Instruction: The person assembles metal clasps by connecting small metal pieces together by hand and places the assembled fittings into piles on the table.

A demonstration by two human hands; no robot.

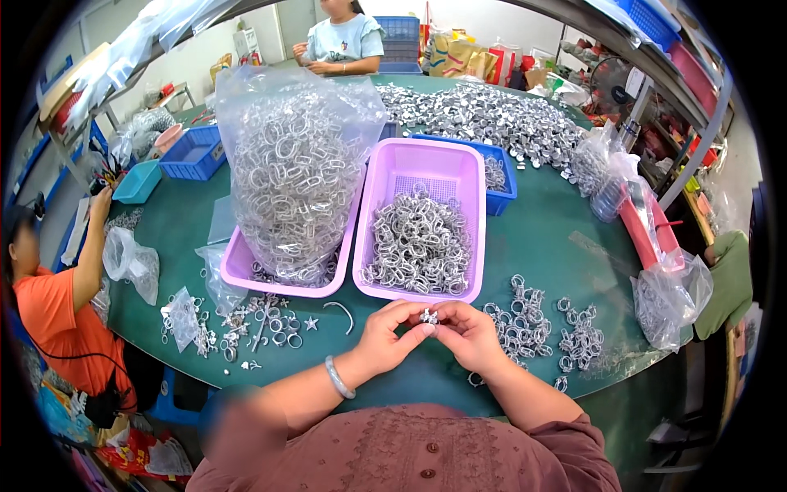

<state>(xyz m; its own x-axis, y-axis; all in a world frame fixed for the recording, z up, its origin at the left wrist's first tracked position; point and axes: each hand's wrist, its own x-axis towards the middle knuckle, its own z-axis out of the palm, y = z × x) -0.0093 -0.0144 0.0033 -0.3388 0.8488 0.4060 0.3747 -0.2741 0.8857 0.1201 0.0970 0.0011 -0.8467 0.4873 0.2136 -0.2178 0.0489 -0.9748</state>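
Between my two hands is a small silver metal piece, pinched by the fingertips of both. My left hand closes on it from the left, and my right hand meets it from the right. Fingers cover part of the piece, so its exact shape cannot be made out. Just beyond my hands stands a pink plastic basket holding a heap of silver metal ring-like pieces. Close to my right hand, loose linked ring pieces lie on the green table.
A large clear bag of metal rings sits in a second pink basket. Assorted rings and stars lie left. A wide pile of metal parts spreads at the back. A person in orange works at left; another person is opposite.
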